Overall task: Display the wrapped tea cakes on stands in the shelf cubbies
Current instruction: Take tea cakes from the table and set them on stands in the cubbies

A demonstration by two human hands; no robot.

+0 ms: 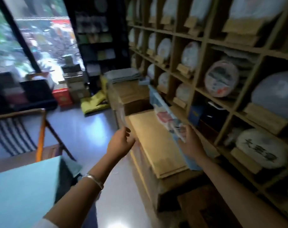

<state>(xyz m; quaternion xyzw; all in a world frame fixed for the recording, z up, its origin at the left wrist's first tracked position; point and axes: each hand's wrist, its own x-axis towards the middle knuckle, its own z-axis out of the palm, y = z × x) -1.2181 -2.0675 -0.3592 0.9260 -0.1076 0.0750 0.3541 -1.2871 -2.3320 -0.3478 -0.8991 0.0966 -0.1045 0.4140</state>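
Frame was motion-blurred. My right hand (188, 140) gripped a wrapped tea cake (168, 120) edge-on, its paper wrapper printed red and blue, held just in front of the wooden shelf (204, 38) and above a long cardboard box (156, 142). My left hand (121, 142), bracelet (94, 180) on the wrist, pinched something thin and clear at the fingertips; too blurred to name. The box's near edge ran between my two hands, both of them apart from the shelf face. Shelf cubbies to the right already held round tea cakes on wooden stands (183, 69); one printed cake (221, 79) leaned in its cubby, another with black characters (260, 148) sat lower down. One cubby held a dark blue box (195, 115). Open grey floor (84, 129) lay to the left, beside a striped chair (16, 134).
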